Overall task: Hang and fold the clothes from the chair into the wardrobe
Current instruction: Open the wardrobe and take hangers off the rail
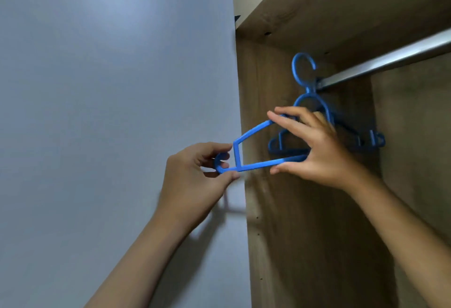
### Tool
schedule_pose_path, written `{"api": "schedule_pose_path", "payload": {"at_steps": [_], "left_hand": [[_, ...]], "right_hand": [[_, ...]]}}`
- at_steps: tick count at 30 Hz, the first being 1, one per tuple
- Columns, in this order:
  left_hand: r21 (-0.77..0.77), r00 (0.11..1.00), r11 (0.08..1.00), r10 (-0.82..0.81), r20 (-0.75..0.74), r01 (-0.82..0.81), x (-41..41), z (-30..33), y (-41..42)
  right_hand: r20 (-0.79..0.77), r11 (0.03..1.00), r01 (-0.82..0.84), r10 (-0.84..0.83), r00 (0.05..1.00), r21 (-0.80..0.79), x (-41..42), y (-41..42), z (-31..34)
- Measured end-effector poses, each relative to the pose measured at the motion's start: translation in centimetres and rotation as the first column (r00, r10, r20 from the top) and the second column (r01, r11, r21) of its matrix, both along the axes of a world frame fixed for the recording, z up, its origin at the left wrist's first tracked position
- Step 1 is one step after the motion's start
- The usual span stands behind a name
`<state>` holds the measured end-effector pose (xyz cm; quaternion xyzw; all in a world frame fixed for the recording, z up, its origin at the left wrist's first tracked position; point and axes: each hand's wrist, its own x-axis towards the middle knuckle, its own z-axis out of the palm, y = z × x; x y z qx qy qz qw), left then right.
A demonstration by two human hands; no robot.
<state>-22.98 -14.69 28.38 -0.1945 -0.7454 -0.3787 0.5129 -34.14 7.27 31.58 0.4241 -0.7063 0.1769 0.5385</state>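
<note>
A: Grips first. Left hand (195, 168) pinches the end loop of a blue hanger (253, 146), thumb under, fingers curled over. Right hand (314, 146) spans the same hanger's frame, fingers on the top bar, thumb under the bottom bar. Both holding, neither wide open.

B: Where's that hanger relative to the rail?

A: Below the metal rail (390, 61), out toward the wardrobe's left side panel (268, 185), turned sideways so its frame runs left to right. Doesn't look hooked on the rail; the hook end is hidden.

B: Anything on the rail?

A: More blue hangers (305, 76) at the rail's left end, one hook clearly looped up over it, the rest bunched behind the right hand. Count unclear, blurry.

B: Clothes? Chair?

A: Neither in view. No garment on any hanger, none in the hands. Above the rail a shelf board (341, 10), something dark and strappy on top, can't tell what. Plain wall left of the panel.

B: Progress?

A: Early, I'd judge. Step in hand looks like fetching a hanger. Nothing visibly hung or folded here, so all the hanging and folding looks left to do.
</note>
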Motion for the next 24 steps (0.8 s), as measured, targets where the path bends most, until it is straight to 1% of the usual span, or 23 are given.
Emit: {"api": "schedule_pose_path", "payload": {"at_steps": [4, 6, 8, 10, 12, 17, 20, 22, 24], "left_hand": [[0.026, 0.982, 0.99, 0.135, 0.133, -0.14, 6.5, -2.0, -4.7], [0.006, 0.956, 0.965, 0.258, 0.142, -0.261, 10.9, -3.3, -7.0], [-0.052, 0.9, 0.913, 0.408, 0.15, -0.405, 16.1, -4.7, -8.9], [-0.126, 0.821, 0.839, 0.544, 0.173, -0.529, 21.7, -5.8, -10.6], [-0.177, 0.733, 0.757, 0.654, 0.187, -0.629, 27.0, -6.9, -12.4], [-0.185, 0.512, 0.545, 0.836, 0.196, -0.818, 40.4, -9.0, -16.2], [-0.202, 0.368, 0.404, 0.91, 0.191, -0.892, 47.8, -9.9, -18.2], [-0.277, 0.268, 0.307, 0.948, 0.171, -0.911, 52.4, -10.4, -19.4], [-0.347, 0.179, 0.232, 0.967, 0.179, -0.908, 57.1, -11.0, -20.5]], "right_hand": [[0.002, 0.999, -0.053, 0.053, 0.999, 0.011, 4.8, -5.9, -2.7], [0.027, 0.993, -0.114, 0.114, 0.993, 0.017, 7.7, -9.6, -4.4], [0.104, 0.978, -0.208, 0.204, 0.973, 0.031, 11.2, -13.5, -6.3], [0.174, 0.952, -0.304, 0.294, 0.94, 0.038, 15.3, -17.3, -8.0], [0.204, 0.922, -0.385, 0.37, 0.906, 0.039, 19.6, -21.0, -9.4], [0.205, 0.826, -0.563, 0.547, 0.812, 0.026, 31.5, -29.5, -12.1], [0.189, 0.749, -0.662, 0.646, 0.739, 0.026, 38.4, -34.1, -13.1], [0.176, 0.683, -0.73, 0.715, 0.677, 0.035, 42.8, -37.2, -13.7], [0.176, 0.604, -0.795, 0.778, 0.603, 0.058, 47.6, -40.4, -14.3]]}}
